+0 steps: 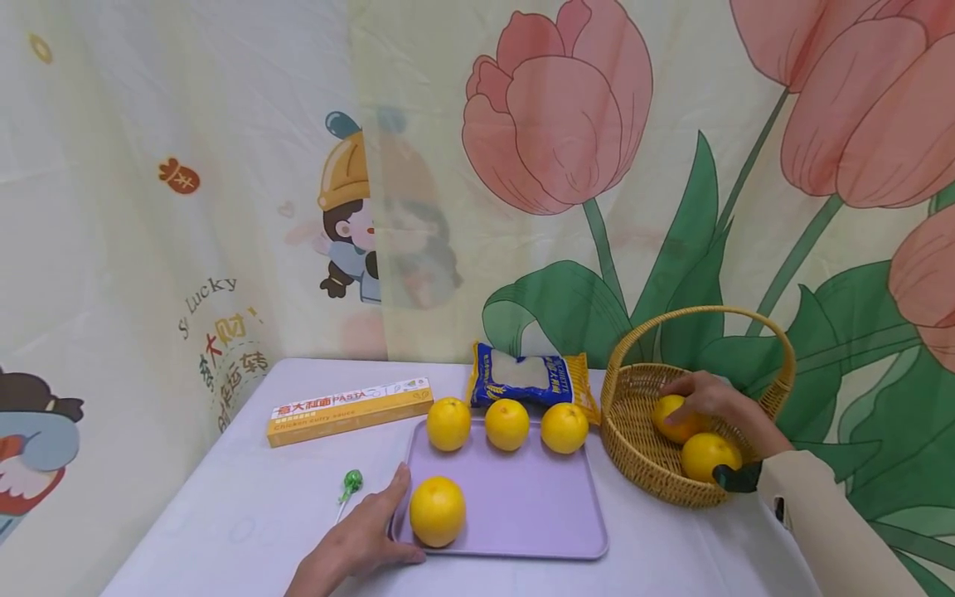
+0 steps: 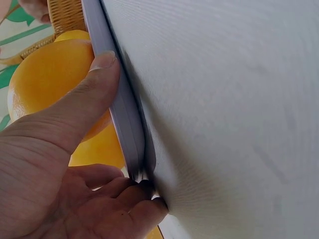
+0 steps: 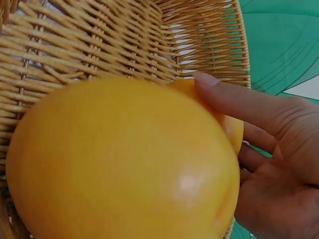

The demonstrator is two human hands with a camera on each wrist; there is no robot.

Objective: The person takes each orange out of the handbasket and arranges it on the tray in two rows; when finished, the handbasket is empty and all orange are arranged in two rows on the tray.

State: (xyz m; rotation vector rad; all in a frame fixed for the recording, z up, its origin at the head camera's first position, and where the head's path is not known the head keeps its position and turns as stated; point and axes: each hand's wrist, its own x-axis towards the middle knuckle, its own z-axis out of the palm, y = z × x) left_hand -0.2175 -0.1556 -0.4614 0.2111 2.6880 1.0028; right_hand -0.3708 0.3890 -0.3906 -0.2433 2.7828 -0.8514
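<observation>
My left hand (image 1: 366, 531) holds the near left corner of a lilac tray (image 1: 522, 514), its thumb along the front rim and its fingers at the left side. Close by that hand, one orange (image 1: 438, 512) sits on the tray; three more oranges (image 1: 507, 424) stand in a row along its far edge. On the right, my right hand (image 1: 705, 396) reaches into a wicker basket (image 1: 634, 448) and grips an orange (image 1: 674, 418) there. Another orange (image 3: 119, 159) lies nearer in the basket, hiding most of the gripped one in the right wrist view.
A long pasta box (image 1: 351, 412) lies at the back left. Behind the tray is a blue and yellow pasta bag (image 1: 525, 377). A green-wrapped lollipop (image 1: 352, 481) lies left of the tray. The basket's tall handle (image 1: 701, 310) arches over it. A printed curtain (image 1: 418, 166) hangs behind the table.
</observation>
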